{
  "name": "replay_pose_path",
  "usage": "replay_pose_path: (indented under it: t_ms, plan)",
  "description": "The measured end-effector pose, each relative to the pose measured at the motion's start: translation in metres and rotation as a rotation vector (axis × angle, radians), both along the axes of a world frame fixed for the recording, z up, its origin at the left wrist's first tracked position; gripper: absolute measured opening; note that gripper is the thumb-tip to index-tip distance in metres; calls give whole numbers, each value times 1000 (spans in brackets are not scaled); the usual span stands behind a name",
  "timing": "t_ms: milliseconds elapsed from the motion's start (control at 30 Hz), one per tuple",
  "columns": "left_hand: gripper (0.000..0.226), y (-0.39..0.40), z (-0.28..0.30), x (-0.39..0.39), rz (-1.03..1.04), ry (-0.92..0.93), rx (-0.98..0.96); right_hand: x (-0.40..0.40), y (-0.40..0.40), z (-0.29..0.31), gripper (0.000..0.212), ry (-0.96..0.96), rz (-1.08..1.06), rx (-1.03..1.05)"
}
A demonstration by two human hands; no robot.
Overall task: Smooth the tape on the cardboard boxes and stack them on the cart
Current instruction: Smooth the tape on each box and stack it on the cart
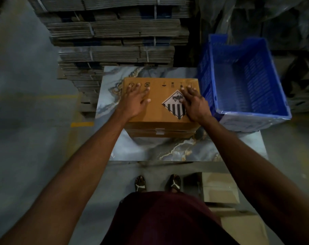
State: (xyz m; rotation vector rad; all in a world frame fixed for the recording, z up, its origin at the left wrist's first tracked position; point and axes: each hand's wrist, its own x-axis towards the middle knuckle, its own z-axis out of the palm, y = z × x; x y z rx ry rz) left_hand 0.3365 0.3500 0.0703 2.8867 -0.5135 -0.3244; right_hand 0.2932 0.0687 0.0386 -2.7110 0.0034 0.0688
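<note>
Flat cartons point(114, 30): strapped bundles stacked on the floor at back left, behind the table.
Left hand point(135, 101): lies flat on the box's top, left half, fingers straight and spread wide, holding nothing.
Box point(155, 112): sits on the marbled table point(168, 149), near its middle, top face up; its near side shows a seam with a strip of clear tape.
Printed marks: a row of small handling symbols runs along the far edge of the top; they are too small to read.
Diamond label point(175, 105): white top, black vertical stripes below, of the hazard-class kind; a figure and small print at its top cannot be made out.
Right hand point(192, 103): flat on the right half, partly over the label, fingers straight and close together, gripping nothing.
Crate point(245, 82): blue, just right of the box, touching or nearly so.
Cart: not identifiable in view.
Sandals point(140, 185): a white leaping-cat logo on each strap.
Risk: pressing on the top may slide the box on the glossy table toward the crate.
Risk: the taped seam faces the person, not up, so flat palms may miss it and leave the tape loose.
Risk: a lift from flat palms alone could let the box slip.
</note>
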Motion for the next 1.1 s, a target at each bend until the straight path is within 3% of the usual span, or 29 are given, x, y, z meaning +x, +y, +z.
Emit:
replay_pose_path:
  t_ms: [200,367,500,600,667,867,1000,1100]
  plan:
    - [70,-12,26,8,-75,37,124,5,7,21,54,44,-21,-8]
    - [76,-19,-9,-12,45,13,113,-11,36,5,55,-15,-12,-39]
    - [78,-21,-4,2,27,39,125,-9,39,15,55,-7,-14,-35]
    - [71,-36,-1,-2,-36,67,153,-10,58,12,53,-19,73,-16]
    - [65,-45,0,-12,32,116,107,-13,68,4,53,-40,83,-8]
    - [65,-53,11,-5,19,155,139,-10,65,17,51,-44,97,-38]
    - [61,-41,-10,-18,-72,88,129,-30,80,8,46,-76,77,65]
    - [60,-35,-14,-31,-2,57,107,-37,81,4,48,-109,59,82]
